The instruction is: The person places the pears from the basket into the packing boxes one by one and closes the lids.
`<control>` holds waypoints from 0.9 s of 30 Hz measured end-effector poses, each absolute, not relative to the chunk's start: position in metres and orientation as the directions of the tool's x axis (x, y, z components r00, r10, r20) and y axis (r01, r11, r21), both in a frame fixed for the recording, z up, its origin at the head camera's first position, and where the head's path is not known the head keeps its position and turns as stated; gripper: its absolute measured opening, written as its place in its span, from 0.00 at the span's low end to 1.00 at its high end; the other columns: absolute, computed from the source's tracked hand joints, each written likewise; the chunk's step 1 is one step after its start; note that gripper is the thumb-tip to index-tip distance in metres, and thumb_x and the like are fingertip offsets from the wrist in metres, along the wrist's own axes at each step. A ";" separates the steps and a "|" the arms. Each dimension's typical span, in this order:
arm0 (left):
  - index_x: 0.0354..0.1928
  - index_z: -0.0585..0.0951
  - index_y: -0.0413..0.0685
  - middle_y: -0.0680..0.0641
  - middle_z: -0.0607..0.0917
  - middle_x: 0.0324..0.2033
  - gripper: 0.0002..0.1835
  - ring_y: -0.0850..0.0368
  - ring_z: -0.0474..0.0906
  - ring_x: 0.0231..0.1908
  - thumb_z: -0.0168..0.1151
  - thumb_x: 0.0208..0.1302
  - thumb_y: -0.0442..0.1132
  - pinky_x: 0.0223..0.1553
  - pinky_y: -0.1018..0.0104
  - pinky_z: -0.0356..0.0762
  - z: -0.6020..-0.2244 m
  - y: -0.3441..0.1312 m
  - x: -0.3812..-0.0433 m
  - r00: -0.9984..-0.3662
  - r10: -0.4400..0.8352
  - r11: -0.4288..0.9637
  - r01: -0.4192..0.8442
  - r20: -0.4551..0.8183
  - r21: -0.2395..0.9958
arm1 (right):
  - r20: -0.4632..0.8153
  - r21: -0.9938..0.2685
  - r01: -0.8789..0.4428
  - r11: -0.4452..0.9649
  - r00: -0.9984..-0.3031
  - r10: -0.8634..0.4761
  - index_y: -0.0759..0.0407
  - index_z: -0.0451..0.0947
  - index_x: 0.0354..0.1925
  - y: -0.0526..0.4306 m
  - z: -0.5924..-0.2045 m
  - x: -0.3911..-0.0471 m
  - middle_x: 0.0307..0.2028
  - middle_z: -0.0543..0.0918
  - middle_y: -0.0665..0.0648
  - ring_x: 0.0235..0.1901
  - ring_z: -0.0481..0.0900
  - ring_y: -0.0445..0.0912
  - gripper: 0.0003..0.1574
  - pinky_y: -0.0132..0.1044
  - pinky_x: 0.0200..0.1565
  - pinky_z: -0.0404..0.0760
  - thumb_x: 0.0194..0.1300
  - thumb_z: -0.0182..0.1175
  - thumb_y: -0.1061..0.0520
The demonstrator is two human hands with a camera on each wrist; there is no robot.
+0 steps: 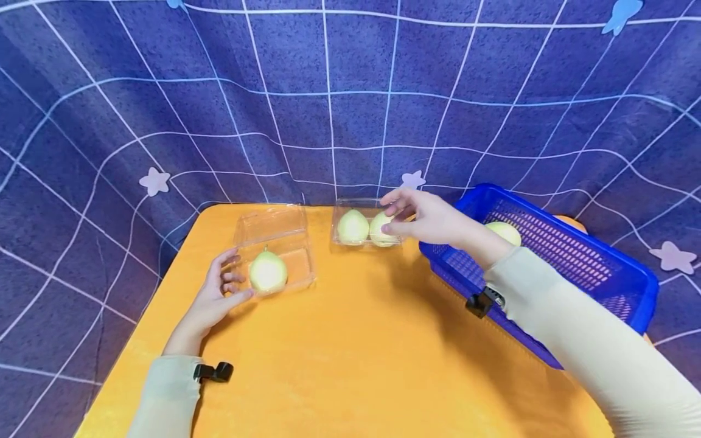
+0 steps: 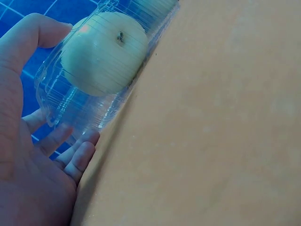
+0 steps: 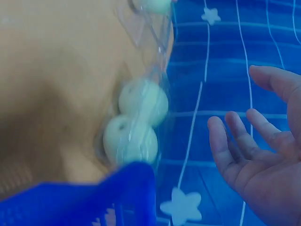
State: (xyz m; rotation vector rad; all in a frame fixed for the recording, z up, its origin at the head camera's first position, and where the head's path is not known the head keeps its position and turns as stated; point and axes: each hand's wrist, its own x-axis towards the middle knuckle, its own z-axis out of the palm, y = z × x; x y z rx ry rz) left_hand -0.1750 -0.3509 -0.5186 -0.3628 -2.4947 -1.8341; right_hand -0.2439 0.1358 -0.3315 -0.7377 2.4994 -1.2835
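Pear (image 1: pixel 268 272) in open clear container (image 1: pixel 298 266), just beside left grip (image 1: pixel 215 296).

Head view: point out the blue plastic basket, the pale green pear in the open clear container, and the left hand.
Blue plastic basket (image 1: pixel 566 250), head view, far perforated wall.
Pale green pear (image 1: pixel 268 272), head view, rounded front.
Left hand (image 1: pixel 216 294), head view, middle.
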 end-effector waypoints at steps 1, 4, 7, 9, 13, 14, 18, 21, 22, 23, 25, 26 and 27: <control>0.87 0.50 0.48 0.34 0.59 0.76 0.54 0.42 0.70 0.58 0.72 0.69 0.26 0.49 0.73 0.72 -0.518 -0.352 -0.174 -0.973 0.170 0.280 0.201 0.157 0.939 | 0.016 -0.811 -0.319 0.490 -0.850 -0.527 0.61 0.76 0.69 0.140 -0.330 -0.245 0.58 0.85 0.62 0.58 0.85 0.56 0.32 0.51 0.63 0.82 0.72 0.74 0.57; 0.87 0.50 0.49 0.35 0.59 0.76 0.54 0.42 0.70 0.57 0.72 0.69 0.25 0.49 0.72 0.71 -0.518 -0.354 -0.172 -0.974 0.163 0.275 0.196 0.155 0.941 | 0.029 -0.818 -0.309 0.485 -0.864 -0.503 0.62 0.75 0.69 0.153 -0.327 -0.246 0.58 0.85 0.62 0.58 0.85 0.55 0.33 0.45 0.60 0.83 0.72 0.74 0.58; 0.87 0.50 0.49 0.35 0.59 0.76 0.54 0.43 0.69 0.57 0.72 0.69 0.25 0.49 0.72 0.71 -0.519 -0.354 -0.172 -0.976 0.162 0.277 0.188 0.147 0.942 | 0.051 -0.812 -0.313 0.492 -0.878 -0.476 0.62 0.75 0.70 0.168 -0.325 -0.245 0.58 0.85 0.63 0.57 0.85 0.55 0.33 0.37 0.57 0.82 0.72 0.74 0.58; 0.87 0.49 0.49 0.35 0.59 0.76 0.54 0.43 0.69 0.57 0.72 0.69 0.26 0.49 0.73 0.71 -0.519 -0.354 -0.173 -0.976 0.164 0.281 0.185 0.143 0.942 | 0.059 -0.805 -0.314 0.503 -0.887 -0.459 0.62 0.75 0.70 0.180 -0.325 -0.245 0.58 0.85 0.64 0.56 0.85 0.54 0.34 0.34 0.54 0.80 0.72 0.74 0.58; 0.88 0.49 0.50 0.36 0.59 0.77 0.54 0.45 0.70 0.57 0.72 0.70 0.27 0.49 0.73 0.71 -0.520 -0.354 -0.175 -0.976 0.168 0.287 0.183 0.138 0.940 | 0.056 -0.785 -0.303 0.541 -0.903 -0.426 0.61 0.73 0.72 0.206 -0.327 -0.245 0.60 0.84 0.64 0.57 0.84 0.55 0.36 0.33 0.51 0.78 0.73 0.74 0.56; 0.88 0.49 0.50 0.36 0.59 0.77 0.54 0.45 0.70 0.57 0.72 0.70 0.27 0.49 0.73 0.71 -0.520 -0.353 -0.176 -0.976 0.170 0.286 0.184 0.139 0.940 | 0.050 -0.780 -0.294 0.552 -0.909 -0.413 0.60 0.73 0.72 0.213 -0.328 -0.245 0.61 0.84 0.64 0.58 0.83 0.56 0.36 0.33 0.51 0.78 0.73 0.74 0.56; 0.88 0.50 0.52 0.35 0.59 0.77 0.54 0.46 0.70 0.57 0.73 0.69 0.27 0.49 0.74 0.71 -0.519 -0.352 -0.177 -0.975 0.169 0.287 0.186 0.141 0.940 | 0.023 -0.743 -0.256 0.618 -0.933 -0.359 0.58 0.73 0.73 0.239 -0.331 -0.245 0.63 0.83 0.64 0.61 0.82 0.58 0.36 0.32 0.52 0.76 0.74 0.74 0.52; 0.88 0.50 0.53 0.36 0.60 0.77 0.55 0.46 0.71 0.57 0.73 0.69 0.27 0.49 0.75 0.72 -0.519 -0.352 -0.177 -0.977 0.165 0.291 0.182 0.139 0.939 | 0.007 -0.710 -0.240 0.662 -0.942 -0.334 0.60 0.72 0.73 0.257 -0.333 -0.246 0.64 0.82 0.66 0.62 0.81 0.60 0.37 0.29 0.52 0.74 0.74 0.73 0.52; 0.88 0.51 0.54 0.36 0.60 0.77 0.55 0.46 0.71 0.57 0.73 0.69 0.27 0.49 0.75 0.72 -0.519 -0.352 -0.176 -0.977 0.163 0.291 0.181 0.138 0.939 | 0.010 -0.697 -0.245 0.674 -0.943 -0.333 0.61 0.72 0.73 0.263 -0.333 -0.246 0.64 0.82 0.67 0.62 0.81 0.61 0.37 0.28 0.51 0.74 0.75 0.73 0.52; 0.88 0.51 0.54 0.35 0.60 0.76 0.55 0.47 0.71 0.57 0.73 0.68 0.27 0.49 0.75 0.72 -0.519 -0.352 -0.176 -0.977 0.160 0.291 0.180 0.138 0.940 | 0.012 -0.683 -0.250 0.686 -0.943 -0.332 0.62 0.72 0.73 0.269 -0.334 -0.246 0.64 0.82 0.68 0.62 0.81 0.62 0.37 0.28 0.51 0.74 0.75 0.72 0.52; 0.88 0.51 0.54 0.36 0.60 0.76 0.55 0.47 0.71 0.57 0.73 0.68 0.26 0.49 0.75 0.72 -0.519 -0.351 -0.176 -0.978 0.156 0.288 0.177 0.136 0.941 | 0.021 -0.654 -0.259 0.711 -0.945 -0.326 0.63 0.72 0.72 0.279 -0.335 -0.247 0.64 0.82 0.70 0.61 0.81 0.63 0.36 0.27 0.50 0.74 0.74 0.72 0.53; 0.87 0.51 0.54 0.36 0.60 0.76 0.55 0.47 0.71 0.57 0.73 0.68 0.26 0.49 0.74 0.72 -0.518 -0.351 -0.175 -0.979 0.154 0.286 0.176 0.136 0.942 | 0.028 -0.637 -0.264 0.724 -0.947 -0.321 0.63 0.73 0.72 0.283 -0.337 -0.247 0.63 0.82 0.70 0.61 0.82 0.63 0.36 0.27 0.49 0.73 0.74 0.73 0.52; 0.87 0.51 0.54 0.36 0.60 0.76 0.55 0.47 0.71 0.57 0.73 0.68 0.26 0.49 0.74 0.72 -0.518 -0.350 -0.175 -0.979 0.152 0.284 0.175 0.136 0.943 | 0.036 -0.622 -0.270 0.735 -0.948 -0.317 0.63 0.74 0.71 0.287 -0.338 -0.248 0.63 0.83 0.70 0.60 0.82 0.63 0.35 0.27 0.49 0.73 0.74 0.73 0.52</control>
